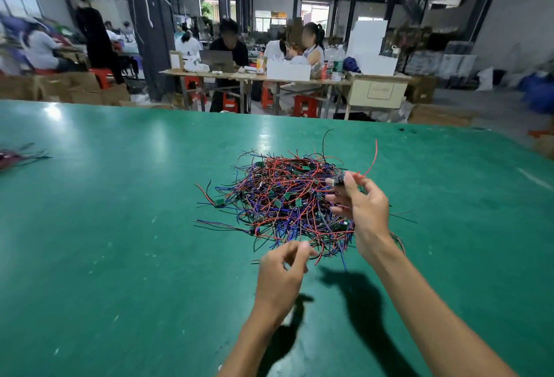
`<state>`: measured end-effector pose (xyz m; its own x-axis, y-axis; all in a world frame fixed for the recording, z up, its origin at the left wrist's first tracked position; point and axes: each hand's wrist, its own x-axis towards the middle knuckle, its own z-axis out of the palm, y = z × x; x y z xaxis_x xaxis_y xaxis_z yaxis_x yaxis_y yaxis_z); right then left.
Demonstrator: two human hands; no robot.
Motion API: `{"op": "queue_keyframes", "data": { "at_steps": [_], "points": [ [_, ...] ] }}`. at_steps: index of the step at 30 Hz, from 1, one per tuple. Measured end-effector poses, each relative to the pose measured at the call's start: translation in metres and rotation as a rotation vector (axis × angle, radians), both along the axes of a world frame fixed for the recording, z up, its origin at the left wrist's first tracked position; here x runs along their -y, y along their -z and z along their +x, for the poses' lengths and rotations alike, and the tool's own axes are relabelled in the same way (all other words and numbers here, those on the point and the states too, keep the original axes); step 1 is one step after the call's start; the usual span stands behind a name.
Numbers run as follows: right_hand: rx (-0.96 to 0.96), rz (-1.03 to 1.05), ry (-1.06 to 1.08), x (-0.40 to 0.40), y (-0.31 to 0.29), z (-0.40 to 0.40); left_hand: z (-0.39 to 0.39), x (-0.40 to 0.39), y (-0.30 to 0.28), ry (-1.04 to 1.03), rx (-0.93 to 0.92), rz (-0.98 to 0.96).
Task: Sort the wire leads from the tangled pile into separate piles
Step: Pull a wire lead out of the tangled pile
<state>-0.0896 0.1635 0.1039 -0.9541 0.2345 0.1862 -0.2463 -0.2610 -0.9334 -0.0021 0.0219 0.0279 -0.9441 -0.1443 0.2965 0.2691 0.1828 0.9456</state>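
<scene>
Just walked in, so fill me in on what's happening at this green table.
A person is sorting a tangled pile of wire leads on the green table. The right hand, raised over the pile's right side, pinches one lead with a red wire curving upward. The left hand hovers at the pile's near edge, fingers pinched together; what it holds is unclear. A small bundle of wires lies at the far left.
</scene>
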Motion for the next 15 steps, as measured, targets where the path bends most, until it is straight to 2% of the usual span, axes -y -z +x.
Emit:
{"op": "queue_keyframes", "data": {
  "at_steps": [3,5,9,12,15],
  "points": [
    [0.047,-0.11,-0.169,-0.006,0.025,0.02,-0.019,-0.018,-0.025,0.168,-0.016,0.148],
    [0.042,-0.166,-0.208,-0.01,0.039,0.026,-0.029,-0.021,-0.029,0.151,0.026,0.304],
    [0.103,-0.17,-0.159,-0.012,0.066,0.038,-0.029,-0.018,-0.01,0.05,0.137,0.523],
    [0.17,-0.265,-0.222,-0.008,0.08,0.045,-0.022,-0.013,0.002,0.085,0.216,0.686],
    [0.185,-0.274,-0.252,-0.006,0.081,0.047,-0.023,-0.009,0.007,0.099,0.267,0.777]
  ]
}}
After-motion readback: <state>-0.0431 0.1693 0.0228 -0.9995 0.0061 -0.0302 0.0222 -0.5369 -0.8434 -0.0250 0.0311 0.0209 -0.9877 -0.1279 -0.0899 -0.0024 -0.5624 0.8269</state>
